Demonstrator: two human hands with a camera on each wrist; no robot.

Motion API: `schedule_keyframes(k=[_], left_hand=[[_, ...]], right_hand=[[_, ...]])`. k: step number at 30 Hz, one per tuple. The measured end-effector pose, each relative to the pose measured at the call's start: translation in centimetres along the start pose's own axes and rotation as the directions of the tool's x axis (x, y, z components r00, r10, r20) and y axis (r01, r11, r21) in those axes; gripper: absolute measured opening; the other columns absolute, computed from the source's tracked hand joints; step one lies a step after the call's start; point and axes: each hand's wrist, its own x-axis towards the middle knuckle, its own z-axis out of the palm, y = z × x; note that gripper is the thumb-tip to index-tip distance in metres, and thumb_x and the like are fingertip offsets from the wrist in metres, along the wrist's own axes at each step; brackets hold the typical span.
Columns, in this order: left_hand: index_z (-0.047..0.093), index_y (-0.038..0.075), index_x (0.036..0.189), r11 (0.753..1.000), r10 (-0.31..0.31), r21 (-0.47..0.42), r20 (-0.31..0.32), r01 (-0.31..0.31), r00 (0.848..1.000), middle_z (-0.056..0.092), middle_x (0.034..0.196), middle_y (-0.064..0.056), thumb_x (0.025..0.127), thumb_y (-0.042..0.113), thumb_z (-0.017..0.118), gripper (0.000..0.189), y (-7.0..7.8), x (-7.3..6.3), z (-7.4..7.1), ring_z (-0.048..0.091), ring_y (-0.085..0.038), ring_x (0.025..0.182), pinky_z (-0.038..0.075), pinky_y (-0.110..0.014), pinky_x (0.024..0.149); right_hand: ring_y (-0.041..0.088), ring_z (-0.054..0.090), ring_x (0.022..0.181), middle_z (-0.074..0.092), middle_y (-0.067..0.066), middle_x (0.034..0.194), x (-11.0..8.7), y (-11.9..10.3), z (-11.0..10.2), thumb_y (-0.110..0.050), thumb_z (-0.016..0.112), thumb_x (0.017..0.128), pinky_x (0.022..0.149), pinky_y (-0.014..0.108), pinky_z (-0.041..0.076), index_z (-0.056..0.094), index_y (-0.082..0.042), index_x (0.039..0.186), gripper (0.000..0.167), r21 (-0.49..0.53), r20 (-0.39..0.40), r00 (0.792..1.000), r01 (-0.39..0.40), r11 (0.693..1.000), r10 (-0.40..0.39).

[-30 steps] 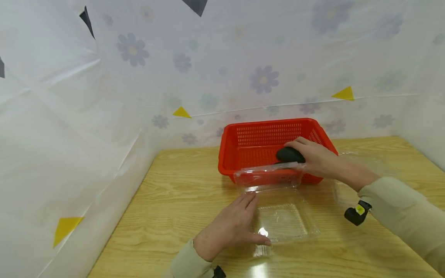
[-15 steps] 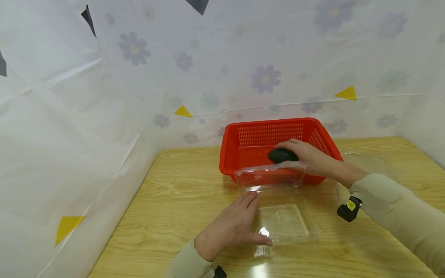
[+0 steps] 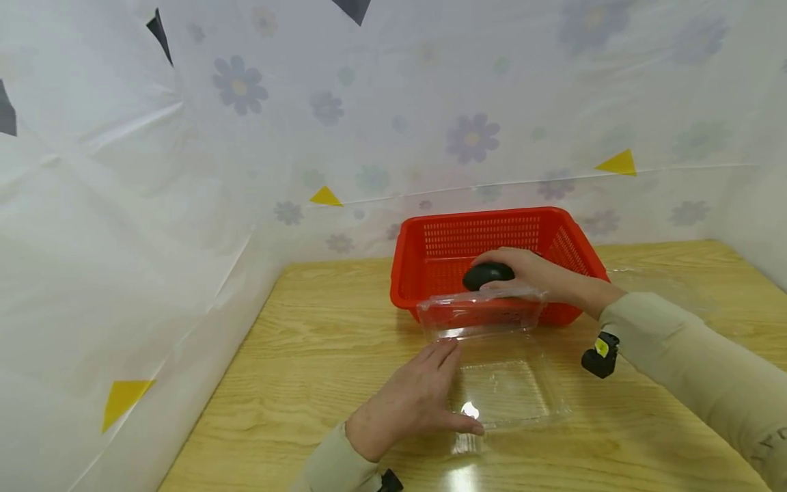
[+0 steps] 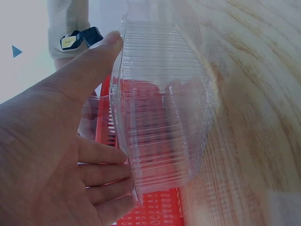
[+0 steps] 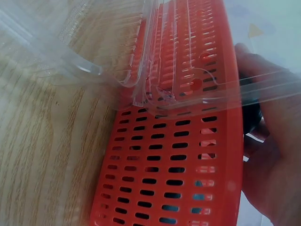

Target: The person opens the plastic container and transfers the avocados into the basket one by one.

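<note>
My right hand (image 3: 536,272) grips a smooth, dark oval thing (image 3: 486,275), its exact kind unclear, just above the near side of the red plastic basket (image 3: 401,270). Nearer to me a clear plastic clamshell box (image 3: 501,396) stands on the table with its lid (image 3: 451,318) raised against the basket's front. My left hand (image 3: 406,400) rests at the box's left side, fingers and thumb stretched along its rim. From the left wrist, those fingers (image 4: 108,190) touch the edge of the box's ribbed side wall (image 4: 160,108). The raised lid partly covers the right hand.
A second clear plastic piece (image 3: 654,287) lies right of the basket, partly behind the right arm. The wooden table (image 3: 320,328) meets a flowered plastic sheet (image 3: 369,137) at the back and a white one at the left.
My right hand has moved left along the basket's near side with the dark oval thing in its grip. The left hand stays at the box.
</note>
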Motion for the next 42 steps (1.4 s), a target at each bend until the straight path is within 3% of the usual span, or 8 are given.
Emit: schedule_keyframes(k=[6, 13, 19, 26, 31, 35, 42], left_hand=[[0.029, 0.007, 0.155, 1.0, -0.012, -0.006, 0.006, 0.012, 1.0, 0.033, 0.16, -0.007, 0.075, 0.08, 0.062, 0.113, 0.2, 0.2, 0.0, 0.031, -0.022, 0.149, 0.032, -0.034, 0.12], [0.031, 0.006, 0.155, 1.0, 0.0, 0.026, -0.008, 0.0, 1.0, 0.034, 0.159, -0.008, 0.074, 0.08, 0.061, 0.114, 0.3, 0.3, -0.1, 0.032, -0.022, 0.149, 0.032, -0.032, 0.12], [0.03, 0.006, 0.155, 1.0, 0.002, 0.03, -0.005, -0.002, 1.0, 0.033, 0.16, -0.008, 0.074, 0.081, 0.059, 0.114, 0.3, 0.2, -0.1, 0.032, -0.022, 0.149, 0.033, -0.032, 0.119], [0.032, 0.006, 0.154, 1.0, 0.012, 0.016, -0.005, -0.012, 1.0, 0.034, 0.159, -0.008, 0.074, 0.08, 0.06, 0.113, 0.3, 0.3, 0.0, 0.034, -0.022, 0.148, 0.034, -0.033, 0.119], [0.032, 0.006, 0.154, 1.0, 0.013, 0.023, -0.008, -0.013, 1.0, 0.035, 0.158, -0.008, 0.074, 0.08, 0.061, 0.113, 0.2, 0.4, 0.1, 0.035, -0.022, 0.147, 0.034, -0.032, 0.119], [0.032, 0.006, 0.154, 1.0, 0.009, 0.021, -0.006, -0.009, 1.0, 0.035, 0.159, -0.008, 0.074, 0.08, 0.061, 0.113, 0.2, 0.3, 0.1, 0.035, -0.022, 0.147, 0.034, -0.032, 0.119], [0.033, 0.006, 0.154, 1.0, -0.011, 0.008, 0.0, 0.011, 1.0, 0.034, 0.159, -0.007, 0.074, 0.08, 0.061, 0.112, 0.0, 0.1, 0.1, 0.033, -0.022, 0.148, 0.034, -0.033, 0.119]], right_hand=[[0.031, 0.056, 0.115, 0.06, 0.009, 0.13, 0.5, 0.2, 0.3, -0.034, 0.073, 0.09, 0.092, 0.051, 0.053, 0.059, -0.018, 0.133, 0.048, -0.032, 0.033, 0.999, -0.008, 0.999, 0.009], [0.031, 0.054, 0.122, 0.056, 0.01, 0.14, 0.6, 0.2, 0.5, -0.044, 0.069, 0.091, 0.099, 0.055, 0.049, 0.055, -0.02, 0.138, 0.054, -0.003, 0.108, 0.993, -0.04, 0.999, 0.04], [0.029, 0.054, 0.125, 0.057, 0.008, 0.141, 0.5, -0.2, 0.1, -0.052, 0.06, 0.094, 0.107, 0.06, 0.042, 0.054, -0.022, 0.141, 0.056, -0.017, 0.203, 0.975, -0.086, 0.996, 0.088], [0.028, 0.056, 0.12, 0.059, 0.013, 0.136, 0.3, 0.5, 0.0, -0.038, 0.055, 0.101, 0.106, 0.057, 0.043, 0.056, -0.012, 0.139, 0.046, 0.011, 0.242, 0.965, -0.103, 0.995, 0.098], [0.029, 0.059, 0.119, 0.062, 0.012, 0.132, -0.3, 1.3, -0.2, -0.037, 0.06, 0.099, 0.104, 0.057, 0.045, 0.059, -0.01, 0.136, 0.045, 0.008, 0.185, 0.979, -0.091, 0.996, 0.088], [0.025, 0.061, 0.111, 0.066, 0.009, 0.125, -1.1, 1.4, -0.4, -0.031, 0.062, 0.098, 0.1, 0.053, 0.05, 0.062, -0.012, 0.13, 0.037, 0.006, 0.082, 0.994, -0.078, 0.997, 0.077], [0.029, 0.062, 0.114, 0.065, 0.012, 0.124, -2.3, 0.7, -1.1, -0.019, 0.055, 0.102, 0.097, 0.049, 0.053, 0.061, -0.009, 0.126, 0.027, 0.107, -0.06, 0.995, -0.072, 0.992, 0.078]])
